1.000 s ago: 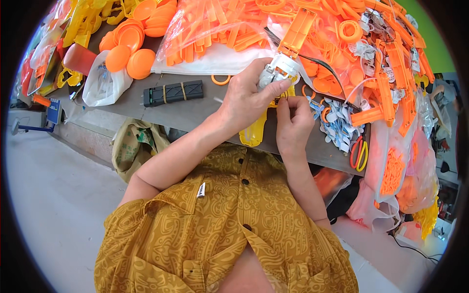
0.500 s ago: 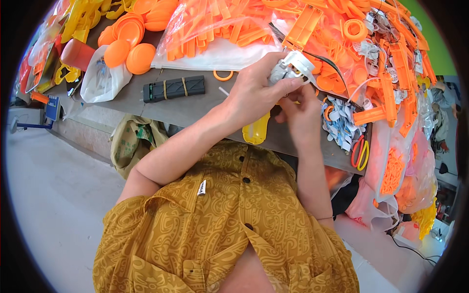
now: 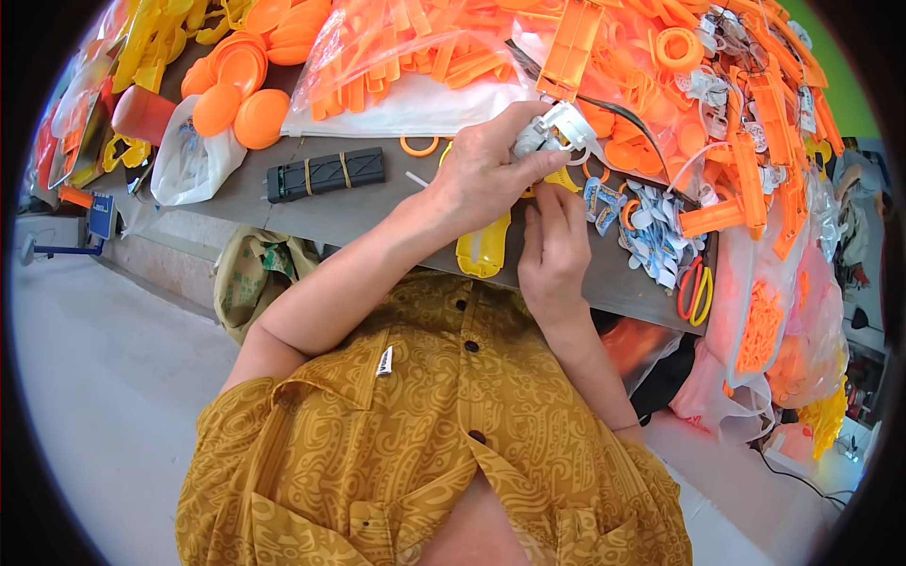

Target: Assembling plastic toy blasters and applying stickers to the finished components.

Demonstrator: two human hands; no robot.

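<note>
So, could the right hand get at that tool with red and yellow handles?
Probably yes: the right hand is the nearer one, nothing seems to cover the handles, and the blue-and-white pieces lie beside, not over, them.

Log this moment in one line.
Left hand: holds white round plastic part | Right hand: close to it, grip unclear | Nearby: yellow elongated plastic shell, black banded rectangular block

the white part (image 3: 569, 121) and yellow shell (image 3: 483, 249) look smooth plastic, the shirt (image 3: 396, 453) matt cloth
</note>
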